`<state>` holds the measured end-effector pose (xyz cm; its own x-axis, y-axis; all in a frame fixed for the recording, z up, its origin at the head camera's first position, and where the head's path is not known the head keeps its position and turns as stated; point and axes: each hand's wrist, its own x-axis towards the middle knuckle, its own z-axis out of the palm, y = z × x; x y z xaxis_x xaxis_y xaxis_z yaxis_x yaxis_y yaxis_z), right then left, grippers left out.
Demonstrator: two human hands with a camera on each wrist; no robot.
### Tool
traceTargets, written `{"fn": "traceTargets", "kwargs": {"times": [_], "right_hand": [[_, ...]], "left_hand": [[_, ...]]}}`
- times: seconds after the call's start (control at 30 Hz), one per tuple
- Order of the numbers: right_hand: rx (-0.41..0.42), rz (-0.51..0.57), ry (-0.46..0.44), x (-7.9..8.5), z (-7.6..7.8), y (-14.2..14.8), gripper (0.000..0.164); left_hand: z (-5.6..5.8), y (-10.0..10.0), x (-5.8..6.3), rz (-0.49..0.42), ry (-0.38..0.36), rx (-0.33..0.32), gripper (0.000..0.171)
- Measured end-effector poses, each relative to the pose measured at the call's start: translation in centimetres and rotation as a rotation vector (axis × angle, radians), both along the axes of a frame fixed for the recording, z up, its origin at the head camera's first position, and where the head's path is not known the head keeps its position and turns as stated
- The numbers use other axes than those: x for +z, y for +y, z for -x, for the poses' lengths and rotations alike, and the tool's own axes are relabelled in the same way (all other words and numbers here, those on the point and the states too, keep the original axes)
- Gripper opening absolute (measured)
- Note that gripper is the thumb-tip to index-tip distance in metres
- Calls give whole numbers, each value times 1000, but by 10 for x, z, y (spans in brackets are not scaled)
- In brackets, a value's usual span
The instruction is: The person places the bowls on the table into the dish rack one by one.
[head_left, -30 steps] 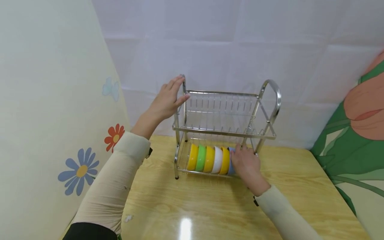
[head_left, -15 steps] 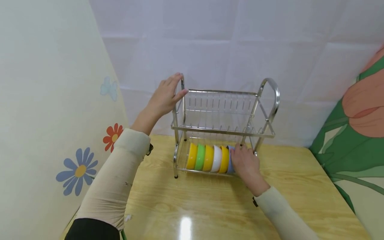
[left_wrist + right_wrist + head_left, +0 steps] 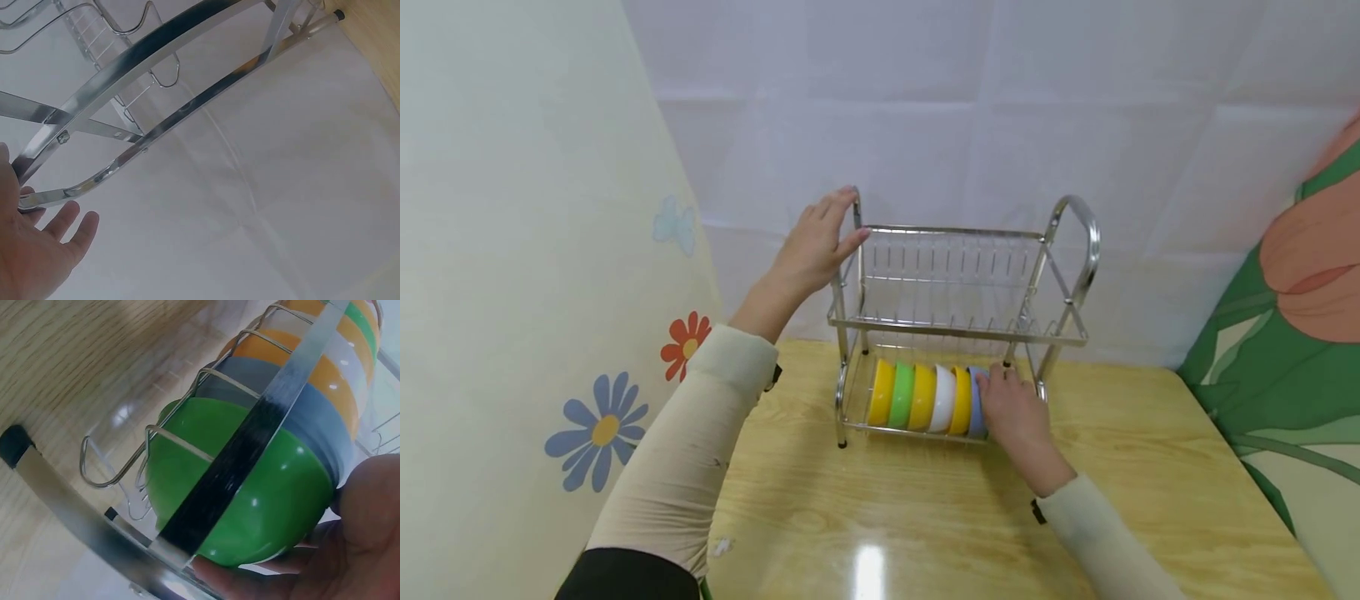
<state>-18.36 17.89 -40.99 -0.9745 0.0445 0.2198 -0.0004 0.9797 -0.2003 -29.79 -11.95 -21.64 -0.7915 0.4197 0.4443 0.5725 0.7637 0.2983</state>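
Observation:
My left hand (image 3: 812, 246) holds the left upright handle of a two-tier chrome dish rack (image 3: 958, 331), thumb on the inner side. In the left wrist view, some fingers (image 3: 83, 236) spread away from the metal. My right hand (image 3: 1015, 408) is at the right end of the lower tier. It holds a green bowl (image 3: 250, 500), which stands on its side behind the rack's flat side bar; the hand hides this bowl in the head view. Against it stands a blue bowl (image 3: 977, 404), followed leftward by yellow, white (image 3: 943, 400), yellow, light green (image 3: 902, 397) and yellow (image 3: 882, 395) bowls.
The rack stands on a wood-grain table (image 3: 820, 508), close to a white sheet (image 3: 925, 125) hung behind it. A wall with painted flowers (image 3: 604, 430) is at the left. A leaf-and-flower panel (image 3: 1307, 367) borders the right side.
My right hand has shifted slightly, showing a little more of the blue bowl. My left hand stays on the rack's handle. The other bowls keep their places.

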Motion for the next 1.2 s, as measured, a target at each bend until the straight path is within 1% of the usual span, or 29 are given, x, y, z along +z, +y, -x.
{"fn": "traceTargets", "kwargs": {"times": [0.13,0.3,0.47,0.6,0.7,0.8,0.93,1.07,1.2], "right_hand": [[4,48,-29,0,-2,-1,48],[5,88,-31,0,-4,-3,50],[19,139,-31,-2,-3,-3,60],[22,183,-16,-3,-1,-2,63],[29,190,21,-4,-1,-2,62],[31,199,22,-3,-2,-3,62],[30,206,-1,1,-6,-2,63],[46,212,-18,11,-15,0,63],[81,230,9,24,-28,2,61]], "left_hand": [[-1,0,-2,-6,1,1,68],[-1,-1,-3,-10,5,1,67],[-1,-2,-3,-15,6,8,68],[-2,-3,-1,-17,5,10,68],[-3,-4,-1,-19,7,11,68],[-3,-4,-2,-22,8,11,68],[-3,-3,-3,-19,14,6,68],[-3,-4,-1,-10,11,-3,68],[-5,-9,0,-13,-17,1,72]]}}
